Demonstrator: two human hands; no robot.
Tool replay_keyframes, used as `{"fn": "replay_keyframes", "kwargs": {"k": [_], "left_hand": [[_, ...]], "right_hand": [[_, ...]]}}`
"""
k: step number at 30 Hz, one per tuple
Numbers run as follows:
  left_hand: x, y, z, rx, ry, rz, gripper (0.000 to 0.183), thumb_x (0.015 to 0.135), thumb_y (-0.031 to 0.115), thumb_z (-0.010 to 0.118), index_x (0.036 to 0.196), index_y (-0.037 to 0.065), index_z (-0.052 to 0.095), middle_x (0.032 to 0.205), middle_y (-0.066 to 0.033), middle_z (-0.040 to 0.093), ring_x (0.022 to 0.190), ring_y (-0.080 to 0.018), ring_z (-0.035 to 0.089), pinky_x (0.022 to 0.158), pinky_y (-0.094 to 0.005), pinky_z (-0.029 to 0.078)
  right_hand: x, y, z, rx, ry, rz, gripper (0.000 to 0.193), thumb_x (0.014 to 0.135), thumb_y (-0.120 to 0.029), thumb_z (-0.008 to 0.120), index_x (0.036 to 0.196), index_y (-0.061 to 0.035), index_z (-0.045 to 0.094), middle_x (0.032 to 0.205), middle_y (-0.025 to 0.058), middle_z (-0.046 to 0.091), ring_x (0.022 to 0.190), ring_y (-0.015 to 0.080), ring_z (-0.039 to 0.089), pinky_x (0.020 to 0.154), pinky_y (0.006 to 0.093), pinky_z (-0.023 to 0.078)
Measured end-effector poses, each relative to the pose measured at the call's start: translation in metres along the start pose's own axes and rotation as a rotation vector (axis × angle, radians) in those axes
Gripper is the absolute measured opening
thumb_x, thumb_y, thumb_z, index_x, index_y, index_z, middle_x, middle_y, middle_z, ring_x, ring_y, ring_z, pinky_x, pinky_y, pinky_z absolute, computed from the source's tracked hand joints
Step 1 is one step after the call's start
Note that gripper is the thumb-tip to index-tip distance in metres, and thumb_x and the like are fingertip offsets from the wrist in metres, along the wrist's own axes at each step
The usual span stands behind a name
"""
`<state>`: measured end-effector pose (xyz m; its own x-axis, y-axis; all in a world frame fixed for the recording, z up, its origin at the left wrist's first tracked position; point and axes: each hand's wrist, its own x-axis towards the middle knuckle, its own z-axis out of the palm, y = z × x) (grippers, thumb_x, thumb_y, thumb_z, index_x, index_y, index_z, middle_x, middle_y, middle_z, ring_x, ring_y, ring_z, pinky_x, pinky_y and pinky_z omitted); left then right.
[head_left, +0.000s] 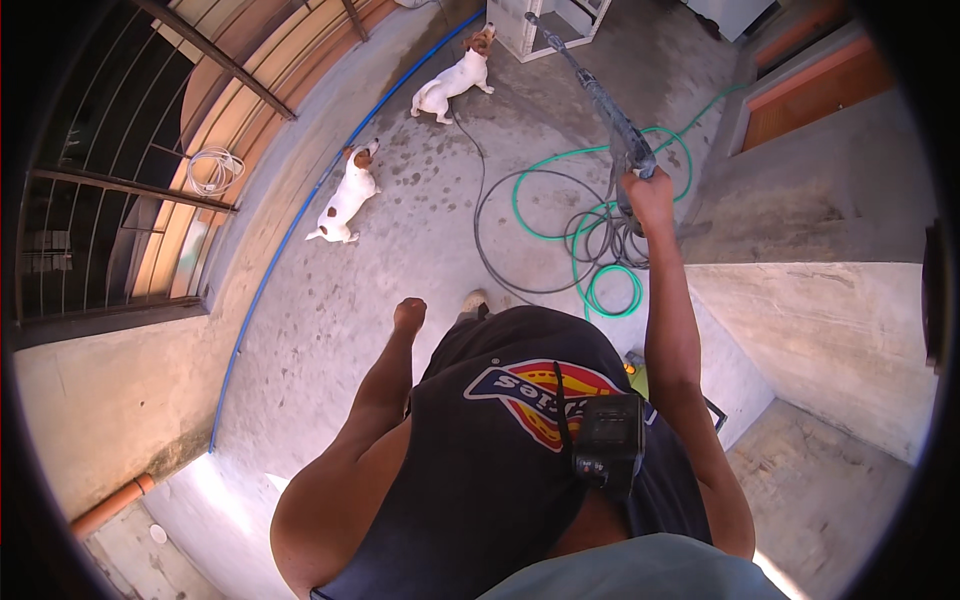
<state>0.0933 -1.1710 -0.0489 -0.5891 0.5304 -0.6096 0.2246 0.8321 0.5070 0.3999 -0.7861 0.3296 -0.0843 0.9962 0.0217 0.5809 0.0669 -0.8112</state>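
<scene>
My right hand (650, 203) is stretched forward and wrapped round the grip of a pressure washer gun (615, 118). Its long dark lance points up and to the left, with the tip in front of a white-framed box (528, 38) that stands on wet concrete. From the grip a dark hose drops down to the floor. At my left side, my left hand (409, 315) hangs low with its fingers curled in, and no object shows in it. Part of that hand's inner side is hidden.
Two white-and-brown dogs, one nearer (347, 200) and one farther (455, 80), stand at left. A green hose (612, 292) and grey hose loops (480, 225) lie at centre right. A blue pipe (290, 228) runs along the left wall under a barred window (120, 180). A concrete wall (810, 190) bounds the right.
</scene>
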Motion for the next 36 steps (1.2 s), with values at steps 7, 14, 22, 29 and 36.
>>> {"fn": "replay_keyframes", "kwargs": {"k": [7, 14, 22, 29, 36], "left_hand": [[-0.009, -0.001, 0.0, -0.012, -0.041, -0.023, 0.028, 0.077, 0.028, 0.048, 0.084, 0.01, 0.069, 0.094, -0.0201, 0.066, 0.09, -0.0393, 0.062, 0.08, -0.0446, 0.05], [-0.005, -0.038, 0.004, 0.004, 0.004, 0.174, 0.012, 0.079, 0.018, 0.055, 0.078, 0.01, 0.064, 0.061, -0.0045, 0.057, 0.048, -0.0147, 0.051, 0.044, -0.0312, 0.043], [0.002, -0.026, 0.001, -0.052, -0.007, -0.005, 0.01, 0.08, 0.015, 0.056, 0.079, 0.009, 0.063, 0.062, -0.0042, 0.056, 0.05, -0.0137, 0.052, 0.044, -0.0301, 0.043], [0.024, -0.036, -0.012, 0.097, 0.047, 0.347, 0.009, 0.082, 0.015, 0.055, 0.081, 0.009, 0.063, 0.066, -0.0039, 0.058, 0.055, -0.0134, 0.056, 0.046, -0.031, 0.046], [0.03, -0.029, -0.023, 0.342, -0.024, 0.409, 0.012, 0.082, 0.015, 0.054, 0.084, 0.008, 0.064, 0.066, -0.0056, 0.059, 0.054, -0.0148, 0.056, 0.047, -0.0312, 0.046]], "right_hand": [[0.013, 0.014, 0.005, -0.024, -0.018, -0.012, 0.029, 0.068, -0.02, 0.059, 0.083, 0.0037, 0.063, 0.071, 0.019, 0.064, 0.068, 0.0305, 0.062, 0.066, 0.0378, 0.047], [0.027, 0.006, 0.014, -0.052, -0.053, 0.054, 0.027, 0.068, -0.02, 0.06, 0.083, 0.0024, 0.064, 0.07, 0.016, 0.064, 0.067, 0.028, 0.062, 0.066, 0.0366, 0.047], [0.016, 0.005, 0.022, 0.032, 0.036, 0.043, 0.027, 0.067, -0.019, 0.06, 0.084, 0.0023, 0.064, 0.07, 0.0148, 0.064, 0.066, 0.0269, 0.061, 0.066, 0.0362, 0.046], [0.012, 0.004, 0.031, 0.019, 0.025, 0.033, 0.028, 0.067, -0.02, 0.06, 0.083, 0.0025, 0.064, 0.071, 0.017, 0.064, 0.068, 0.0303, 0.062, 0.067, 0.0367, 0.047], [0.011, 0.01, 0.037, 0.015, 0.013, 0.11, 0.028, 0.067, -0.021, 0.06, 0.081, 0.0025, 0.063, 0.072, 0.0195, 0.064, 0.071, 0.0333, 0.063, 0.068, 0.0381, 0.047]]}}
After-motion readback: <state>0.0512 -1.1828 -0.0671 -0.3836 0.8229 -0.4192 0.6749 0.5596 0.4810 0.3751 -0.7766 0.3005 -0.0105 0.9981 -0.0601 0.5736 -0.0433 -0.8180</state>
